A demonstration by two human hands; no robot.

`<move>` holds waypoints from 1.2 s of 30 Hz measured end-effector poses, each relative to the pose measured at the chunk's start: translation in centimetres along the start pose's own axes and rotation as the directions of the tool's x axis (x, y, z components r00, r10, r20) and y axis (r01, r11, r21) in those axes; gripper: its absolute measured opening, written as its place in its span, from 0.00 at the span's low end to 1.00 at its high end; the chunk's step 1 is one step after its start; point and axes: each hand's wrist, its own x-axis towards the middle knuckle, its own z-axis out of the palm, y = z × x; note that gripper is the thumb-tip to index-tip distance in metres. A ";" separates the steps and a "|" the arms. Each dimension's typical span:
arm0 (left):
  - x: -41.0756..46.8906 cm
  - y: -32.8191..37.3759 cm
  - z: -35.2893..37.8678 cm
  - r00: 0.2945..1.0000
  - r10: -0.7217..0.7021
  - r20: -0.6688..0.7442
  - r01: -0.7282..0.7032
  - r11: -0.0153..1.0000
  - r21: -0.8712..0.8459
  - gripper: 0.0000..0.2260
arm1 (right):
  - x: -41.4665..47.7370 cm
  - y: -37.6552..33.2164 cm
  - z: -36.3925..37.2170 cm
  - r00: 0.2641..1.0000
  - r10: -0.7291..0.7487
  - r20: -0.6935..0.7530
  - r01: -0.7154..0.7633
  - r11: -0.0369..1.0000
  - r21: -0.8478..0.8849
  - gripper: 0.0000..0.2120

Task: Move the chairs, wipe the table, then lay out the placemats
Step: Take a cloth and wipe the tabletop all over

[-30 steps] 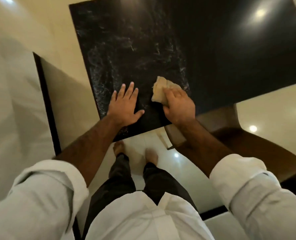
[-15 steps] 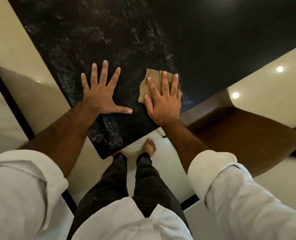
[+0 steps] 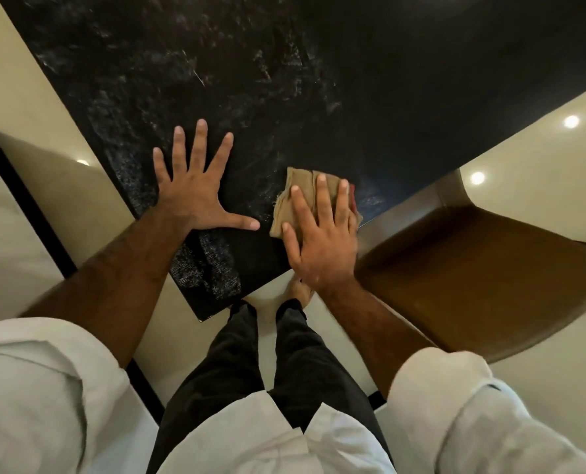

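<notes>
A black marble table point(image 3: 284, 80) fills the upper middle of the view, its near corner pointing at me. My left hand point(image 3: 192, 193) lies flat on it with the fingers spread wide. Just right of it, my right hand point(image 3: 322, 234) presses a folded tan cloth point(image 3: 301, 186) onto the tabletop close to the right edge; the fingers lie flat over the cloth, which shows beyond the fingertips. A brown chair point(image 3: 483, 268) stands at the table's right side, its seat beside my right forearm. No placemats are in view.
Glossy cream floor tiles point(image 3: 541, 138) with black inlay strips point(image 3: 21, 193) surround the table and mirror ceiling lights. My bare feet point(image 3: 298, 289) and dark trousers are below the table's near corner.
My right hand went from gripping the cloth's edge to lying flat over it, and has slid slightly right toward the table's edge. My left hand has spread wider.
</notes>
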 end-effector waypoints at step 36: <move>0.0 -1.5 -3.4 0.965 0.069 0.255 -0.088 0.994 0.063 0.83 | -5.1 -2.2 1.4 0.990 0.117 0.073 -0.118 0.993 0.016 0.35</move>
